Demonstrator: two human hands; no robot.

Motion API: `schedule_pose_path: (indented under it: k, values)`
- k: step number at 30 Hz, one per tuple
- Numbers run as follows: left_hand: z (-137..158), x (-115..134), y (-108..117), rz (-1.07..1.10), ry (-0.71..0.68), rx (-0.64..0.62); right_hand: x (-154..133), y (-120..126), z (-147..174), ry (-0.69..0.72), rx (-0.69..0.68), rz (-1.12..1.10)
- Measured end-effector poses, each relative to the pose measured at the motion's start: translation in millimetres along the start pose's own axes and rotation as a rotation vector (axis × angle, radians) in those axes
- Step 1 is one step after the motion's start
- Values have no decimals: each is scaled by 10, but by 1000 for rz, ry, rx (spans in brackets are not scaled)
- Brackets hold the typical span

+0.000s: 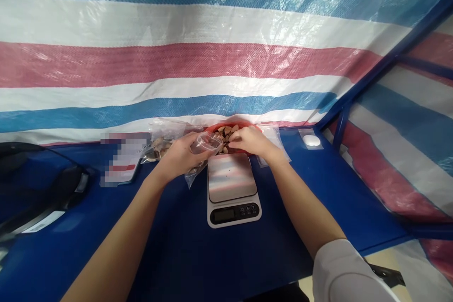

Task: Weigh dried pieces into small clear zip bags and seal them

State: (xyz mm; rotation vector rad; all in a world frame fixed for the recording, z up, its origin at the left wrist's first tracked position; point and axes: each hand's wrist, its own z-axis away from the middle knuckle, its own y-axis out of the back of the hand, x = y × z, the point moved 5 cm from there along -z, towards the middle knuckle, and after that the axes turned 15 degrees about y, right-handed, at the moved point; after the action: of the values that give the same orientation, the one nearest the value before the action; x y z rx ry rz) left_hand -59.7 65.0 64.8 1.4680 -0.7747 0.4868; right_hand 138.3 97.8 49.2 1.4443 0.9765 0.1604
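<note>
My left hand [182, 153] is wrapped around a clear plastic cup [209, 141], which tilts with its mouth towards a red basin [255, 127]. Brown, irregular chunks [226, 131] lie in the basin. My right hand [249, 140] reaches in from the other side, its fingers bent and closed together among the chunks; what they pinch, if anything, is hidden. Just in front of the basin sits a white kitchen scale [234, 219] with a shiny metal plate [231, 179] and a dark display. A few tiny specks show on the plate.
Left of the basin lies a clear plastic bag [157, 144] holding brownish pieces. Flat clear bags [274, 141] lie at its right. A white oval object [311, 140] rests farther right, a blurred-out packet [123, 158] and a black strapped item [38, 193] at left. Striped sheeting [212, 61] hangs behind.
</note>
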Motion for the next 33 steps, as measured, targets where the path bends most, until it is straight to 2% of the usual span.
schedule_pose_path:
  k: [7, 11, 16, 28, 33]
  values:
    - [-43, -86, -21, 90, 40, -66, -22, -274, -115, -132, -166, 245]
    - [-43, -105, -22, 115, 48, -63, -41, -308, -121, -187, -188, 325]
    - [-41, -122, -17, 146, 69, -71, -36, -299, -119, -211, -178, 291]
    - [-54, -160, -106, 108, -14, 6, 137, -216, -106, -102, 97, 39]
    - [-54, -184, -144, 113, -47, 0, 130, -29, -44, -67, 196, -117]
